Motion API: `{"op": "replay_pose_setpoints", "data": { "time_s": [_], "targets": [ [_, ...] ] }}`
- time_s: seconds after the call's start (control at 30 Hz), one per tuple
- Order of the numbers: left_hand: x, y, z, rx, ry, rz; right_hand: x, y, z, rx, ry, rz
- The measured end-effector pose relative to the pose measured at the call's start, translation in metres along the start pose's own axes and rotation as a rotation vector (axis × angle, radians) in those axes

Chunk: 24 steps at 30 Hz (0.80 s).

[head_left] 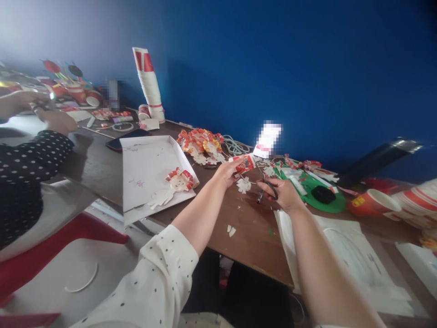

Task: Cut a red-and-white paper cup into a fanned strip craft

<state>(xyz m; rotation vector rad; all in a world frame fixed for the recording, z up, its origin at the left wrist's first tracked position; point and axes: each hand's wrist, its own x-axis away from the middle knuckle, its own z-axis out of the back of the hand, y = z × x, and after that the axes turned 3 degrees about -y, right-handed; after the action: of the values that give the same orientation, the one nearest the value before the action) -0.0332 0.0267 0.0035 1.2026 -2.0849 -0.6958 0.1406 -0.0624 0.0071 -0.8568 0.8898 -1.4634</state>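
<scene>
My left hand is closed on a red-and-white printed paper piece above the table. Close by on the right, my right hand grips dark-handled scissors, whose blades point toward that paper. Whether the blades touch it, I cannot tell. Just below the paper is a white fringed cut-out. Small white scraps lie on the brown table nearer to me.
A white box lid holds a red-and-white cut-out. Behind it are a pile of cut-outs and a tall leaning cup stack. A green disc and paper cups stand right. A co-worker's hands work at left.
</scene>
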Motion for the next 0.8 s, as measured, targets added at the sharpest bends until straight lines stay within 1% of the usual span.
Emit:
{"op": "replay_pose_setpoints", "data": {
  "time_s": [0.13, 0.37, 0.53, 0.67, 0.8],
  "targets": [
    [0.002, -0.001, -0.002, 0.017, 0.066, -0.034, 0.002, -0.004, -0.005, 0.013, 0.004, -0.003],
    [0.007, -0.003, -0.008, -0.002, 0.031, -0.063, -0.001, 0.002, -0.005, 0.011, 0.036, 0.024],
    [0.005, -0.004, -0.006, -0.019, 0.049, -0.077, 0.001, -0.006, -0.010, 0.045, 0.069, 0.022],
    [0.004, -0.004, -0.004, -0.013, 0.040, -0.062, 0.002, -0.010, -0.012, 0.069, 0.084, 0.013],
    [0.001, -0.005, -0.003, -0.017, 0.037, -0.051, 0.001, -0.007, -0.011, 0.092, 0.086, 0.031]
  ]
}}
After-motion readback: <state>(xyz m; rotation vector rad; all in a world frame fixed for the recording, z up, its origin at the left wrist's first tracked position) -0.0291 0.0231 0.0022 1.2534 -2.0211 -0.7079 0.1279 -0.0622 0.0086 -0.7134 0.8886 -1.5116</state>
